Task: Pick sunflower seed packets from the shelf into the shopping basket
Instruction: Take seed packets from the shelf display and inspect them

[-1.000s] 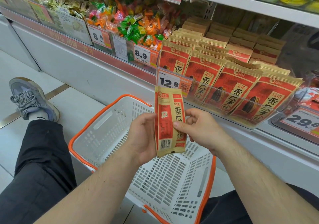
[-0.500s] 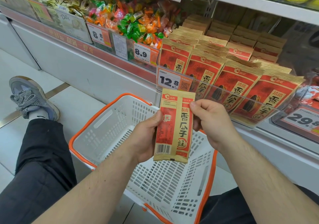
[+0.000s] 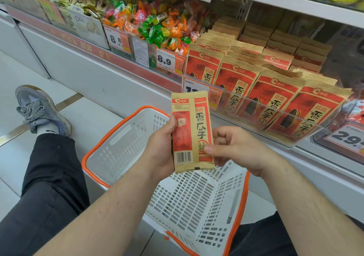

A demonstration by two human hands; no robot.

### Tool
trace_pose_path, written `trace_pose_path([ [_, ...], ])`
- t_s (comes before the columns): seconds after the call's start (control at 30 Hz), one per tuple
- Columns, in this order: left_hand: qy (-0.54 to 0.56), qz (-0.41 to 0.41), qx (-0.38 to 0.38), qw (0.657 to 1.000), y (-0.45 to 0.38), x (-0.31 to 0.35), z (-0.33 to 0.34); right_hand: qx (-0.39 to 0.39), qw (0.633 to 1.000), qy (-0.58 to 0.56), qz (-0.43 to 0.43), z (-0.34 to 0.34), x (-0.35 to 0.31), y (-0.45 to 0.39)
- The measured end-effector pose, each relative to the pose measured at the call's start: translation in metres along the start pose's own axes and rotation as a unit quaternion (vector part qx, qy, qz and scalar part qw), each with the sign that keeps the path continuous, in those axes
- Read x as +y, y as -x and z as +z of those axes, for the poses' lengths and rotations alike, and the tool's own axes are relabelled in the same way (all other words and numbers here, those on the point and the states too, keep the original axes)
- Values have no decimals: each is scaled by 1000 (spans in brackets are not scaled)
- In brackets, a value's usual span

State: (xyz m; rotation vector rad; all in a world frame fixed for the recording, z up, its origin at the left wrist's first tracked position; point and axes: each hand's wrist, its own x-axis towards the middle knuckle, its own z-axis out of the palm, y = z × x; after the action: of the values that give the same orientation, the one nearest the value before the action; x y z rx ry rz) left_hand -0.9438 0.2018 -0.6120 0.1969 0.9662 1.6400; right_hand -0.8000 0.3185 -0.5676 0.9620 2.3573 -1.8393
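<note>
Kraft-and-red packet: sunflower seed packet held upright, back side with barcode facing the camera, above the far part of the shopping basket, not inside it.
Left hand: left hand grips the packet's left edge, thumb on the front, fingers hidden behind.
Right hand: right hand pinches the packet's lower right edge, thumb on the printed face, other fingers curled.
Basket: shopping basket white slotted plastic with orange rim, on the floor between the person's legs, below the shelf front; nothing visible inside.
Shelf stock: rows of matching seed packets stand upright behind a clear plastic front rail at the shelf edge, right of the held packet.
Price tag: tag on the rail, partly hidden by the held packet.
Left of stock: bin of wrapped candies, tag reads 8.9.
Floor: grey sneaker and black trouser leg at left.
</note>
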Motion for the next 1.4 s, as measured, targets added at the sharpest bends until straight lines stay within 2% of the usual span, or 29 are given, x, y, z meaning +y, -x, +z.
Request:
trace_pose_path([
  [0.1, 26, -6, 1, 1000, 0, 2, 0, -33, 999, -4, -6, 0, 2, 1],
  [0.3, 10, -7, 14, 1000, 2, 4, 1, -44, 999, -11, -7, 1, -1, 2],
  [0.37, -41, 16, 35, 998, 1, 4, 0, -33, 999, 5, 2, 4, -2, 2],
  [0.47, -190, 78, 73, 976, 0, 0, 0, -3, 995, 102, 16, 10, -1, 1],
  [0.53, -226, 86, 79, 967, -1, -4, 2, -1, 988, 153, 16, 17, -2, 0],
  [0.6, -225, 80, 81, 968, -3, -6, 0, -12, 988, 151, 9, 21, -3, 0],
  [0.7, -219, 67, 26, 973, -2, -6, -5, -1, 992, 128, -4, 19, -8, 3],
  [0.83, -238, 43, -47, 969, 1, -9, -8, 91, 992, 82, -44, 16, -10, 0],
  [0.9, -234, 30, -76, 969, 1, -11, -6, 108, 989, 77, -68, 17, -9, -2],
  [1.03, -199, 18, -108, 974, -1, -15, -8, 93, 993, 30, -67, 18, -8, -3],
  [1.23, -183, 25, -160, 970, -1, -15, -6, 57, 987, -145, -50, 19, -8, -4],
  [1.4, -172, 30, -173, 969, 0, -15, -4, 46, 984, -162, -55, 20, -8, -4],
])
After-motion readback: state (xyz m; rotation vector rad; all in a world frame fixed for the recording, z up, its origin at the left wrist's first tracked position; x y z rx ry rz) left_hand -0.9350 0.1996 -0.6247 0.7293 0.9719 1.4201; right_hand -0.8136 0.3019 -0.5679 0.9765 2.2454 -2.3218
